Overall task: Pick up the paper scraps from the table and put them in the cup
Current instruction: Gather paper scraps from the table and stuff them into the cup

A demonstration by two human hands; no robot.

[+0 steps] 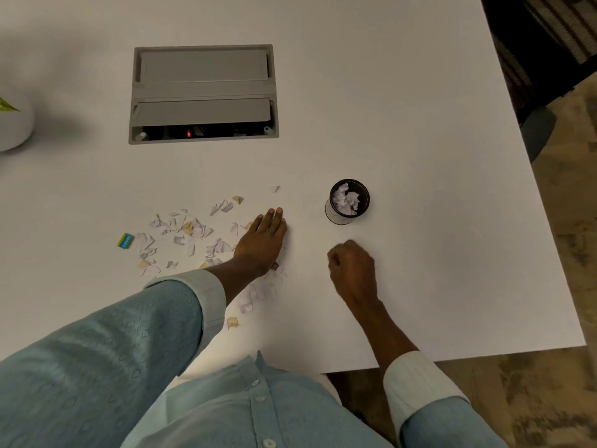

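Note:
Several white and tan paper scraps [181,236] lie scattered on the white table [420,195], left of centre, with more scraps [258,292] under my left wrist. A small black cup [349,202] stands upright to the right, holding crumpled white scraps. My left hand [263,242] rests flat on the table among the scraps, fingers straight and together, palm down. My right hand [352,266] is curled into a fist below the cup, apart from it; whether it holds scraps is hidden.
A grey cable hatch [203,93] is set into the table at the back. A white plant pot [13,124] stands at the far left edge. A small blue-green tag [125,240] lies left of the scraps. The table's right edge borders carpet and a chair [536,130].

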